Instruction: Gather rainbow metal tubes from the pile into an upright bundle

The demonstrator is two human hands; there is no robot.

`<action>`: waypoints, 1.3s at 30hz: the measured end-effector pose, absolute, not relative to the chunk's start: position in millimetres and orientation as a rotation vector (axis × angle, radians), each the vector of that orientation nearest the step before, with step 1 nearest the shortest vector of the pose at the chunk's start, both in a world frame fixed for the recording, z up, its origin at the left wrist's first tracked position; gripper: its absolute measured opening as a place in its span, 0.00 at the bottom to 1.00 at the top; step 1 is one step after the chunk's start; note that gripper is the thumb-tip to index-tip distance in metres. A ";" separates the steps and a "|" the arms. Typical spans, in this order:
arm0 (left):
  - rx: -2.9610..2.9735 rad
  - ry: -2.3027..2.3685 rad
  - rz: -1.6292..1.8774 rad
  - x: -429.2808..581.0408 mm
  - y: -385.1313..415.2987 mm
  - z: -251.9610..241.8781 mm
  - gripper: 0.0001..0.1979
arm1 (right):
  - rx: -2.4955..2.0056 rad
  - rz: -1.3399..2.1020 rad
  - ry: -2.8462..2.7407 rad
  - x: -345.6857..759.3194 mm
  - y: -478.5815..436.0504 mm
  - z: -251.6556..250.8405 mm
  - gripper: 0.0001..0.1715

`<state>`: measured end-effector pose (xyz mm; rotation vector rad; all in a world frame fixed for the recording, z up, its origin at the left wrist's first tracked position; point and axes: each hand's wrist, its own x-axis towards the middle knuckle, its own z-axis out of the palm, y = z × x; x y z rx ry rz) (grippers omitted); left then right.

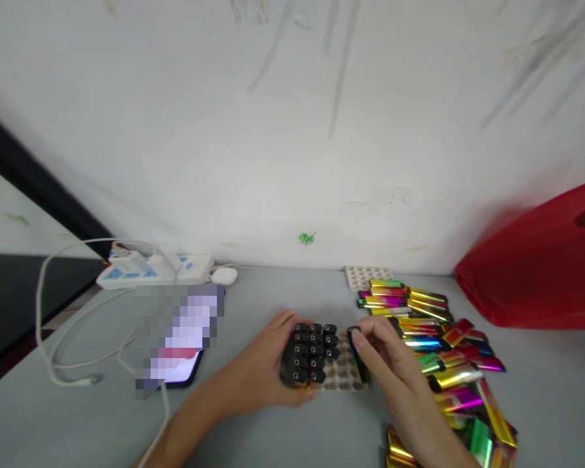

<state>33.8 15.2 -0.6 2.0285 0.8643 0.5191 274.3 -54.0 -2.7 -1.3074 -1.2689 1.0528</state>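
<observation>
My left hand [266, 364] is wrapped round the left side of a pale tray [338, 383] with rows of holes. Several black-topped lighters [316, 350] stand close together in the tray's left part, each top marked with a small ring. Between the thumb and fingers of my right hand [383, 348] is one lighter [358, 354], its black end up and its shiny side tilted over the tray's right edge. Whether its lower end touches the tray is hard to see. Beside my right hand lies a loose pile of shiny metallic lighters [461, 377] in gold, red, green, blue and purple.
Another pale holed tray [365, 276] lies by the wall behind the pile. At the right is a red bag [531, 273]. To the left are a phone [188, 370], a white power strip [195, 266], a small white case [224, 276] and a loose white cable [41, 312].
</observation>
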 end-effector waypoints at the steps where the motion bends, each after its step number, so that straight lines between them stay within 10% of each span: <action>1: 2.030 0.864 0.517 33.8 15.2 -0.7 0.38 | -1.303 1.005 -1.284 275.4 -53.3 -2.7 0.20; 9: 2.013 0.858 0.526 33.2 15.2 -0.1 0.39 | -1.079 0.680 -1.609 285.6 -60.9 1.9 0.01; 14: 2.017 0.838 0.535 34.2 15.9 0.1 0.37 | -1.042 0.439 -1.926 284.4 -59.7 -1.6 0.18; 25: 2.031 0.855 0.527 34.2 15.2 -0.7 0.37 | -1.055 0.726 -1.931 290.4 -56.0 5.2 0.06; 39: 2.023 0.870 0.524 34.1 15.3 0.1 0.37 | -1.170 0.841 -1.740 285.7 -56.6 -3.8 0.15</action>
